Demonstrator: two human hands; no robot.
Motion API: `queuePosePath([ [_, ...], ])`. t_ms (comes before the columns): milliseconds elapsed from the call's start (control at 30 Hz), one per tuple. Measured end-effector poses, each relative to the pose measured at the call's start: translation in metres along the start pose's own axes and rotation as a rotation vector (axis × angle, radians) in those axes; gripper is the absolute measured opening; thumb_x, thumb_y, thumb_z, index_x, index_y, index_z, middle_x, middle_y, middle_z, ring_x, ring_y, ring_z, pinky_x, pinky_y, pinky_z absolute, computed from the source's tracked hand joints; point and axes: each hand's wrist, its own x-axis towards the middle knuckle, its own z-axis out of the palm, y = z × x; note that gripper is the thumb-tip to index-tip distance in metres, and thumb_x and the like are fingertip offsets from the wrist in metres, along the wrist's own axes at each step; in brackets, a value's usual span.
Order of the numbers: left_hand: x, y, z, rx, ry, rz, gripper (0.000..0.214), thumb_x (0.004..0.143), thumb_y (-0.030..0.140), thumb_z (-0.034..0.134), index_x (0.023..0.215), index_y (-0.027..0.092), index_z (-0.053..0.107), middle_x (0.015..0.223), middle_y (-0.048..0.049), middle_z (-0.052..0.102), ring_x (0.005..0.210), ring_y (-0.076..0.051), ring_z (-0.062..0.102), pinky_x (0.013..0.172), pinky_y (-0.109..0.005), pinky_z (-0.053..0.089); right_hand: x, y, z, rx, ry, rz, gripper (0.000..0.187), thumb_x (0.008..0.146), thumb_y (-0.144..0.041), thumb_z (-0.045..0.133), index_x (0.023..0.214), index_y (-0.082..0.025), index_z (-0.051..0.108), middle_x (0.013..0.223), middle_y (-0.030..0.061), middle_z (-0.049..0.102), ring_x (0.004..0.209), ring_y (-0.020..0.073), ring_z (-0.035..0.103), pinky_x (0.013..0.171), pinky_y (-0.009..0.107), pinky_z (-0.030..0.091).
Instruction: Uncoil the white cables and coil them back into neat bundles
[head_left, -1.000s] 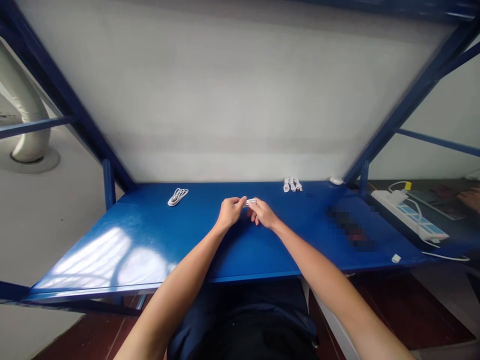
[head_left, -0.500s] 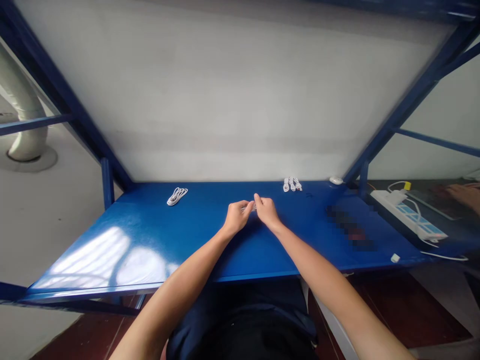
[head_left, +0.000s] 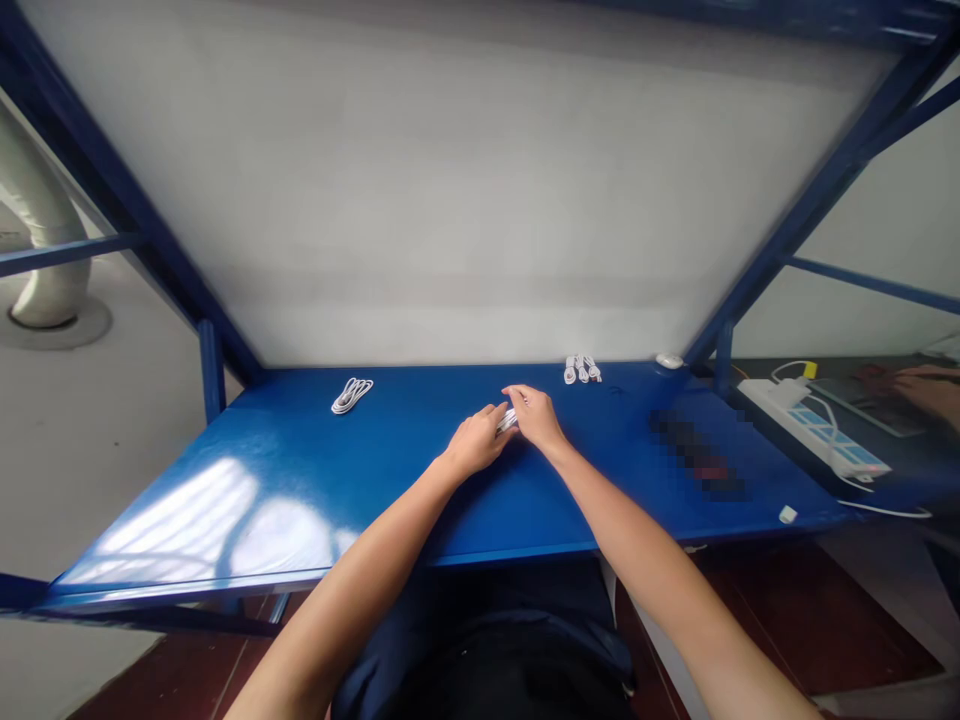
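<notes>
Above the middle of the blue table (head_left: pixel 420 510), both hands meet around a bundled white cable (head_left: pixel 507 421). My left hand (head_left: pixel 478 438) is closed on its near left side, thumb and fingers pressing the strands. My right hand (head_left: pixel 535 414) grips the far right end, its fingers curled over the top and hiding part of the bundle. A loosely coiled white cable (head_left: pixel 352 395) lies apart on the table to the left. Several tied white cable bundles (head_left: pixel 583 369) sit side by side at the back, right of my hands.
A white power strip (head_left: pixel 825 430) with plugged-in leads lies at the right, near another person's hand (head_left: pixel 919 388). A small white block (head_left: pixel 787 514) rests by the front right edge. A white rounded object (head_left: pixel 669 361) is at the back. Blue frame posts (head_left: pixel 212 370) rise beside the table.
My left hand has turned and dropped slightly, and more of the white cable bundle shows between the hands. My right hand's fingers now curl over it. The camera has shifted a little.
</notes>
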Motion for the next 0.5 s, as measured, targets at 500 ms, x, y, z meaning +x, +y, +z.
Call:
queuePosePath([
  [500, 0.002, 0.006, -0.012, -1.171, -0.390, -0.299, 0.043, 0.080, 0.061, 0.053, 0.078, 0.019, 0.046, 0.054, 0.0091, 0.030, 0.036, -0.002, 0.022, 0.035, -0.018, 0.014, -0.002, -0.004, -0.005, 0.001, -0.106, -0.054, 0.031, 0.090, -0.035, 0.040, 0.093, -0.023, 0.069, 0.082, 0.0030, 0.070, 0.064, 0.0166, 0.062, 0.066, 0.027, 0.045],
])
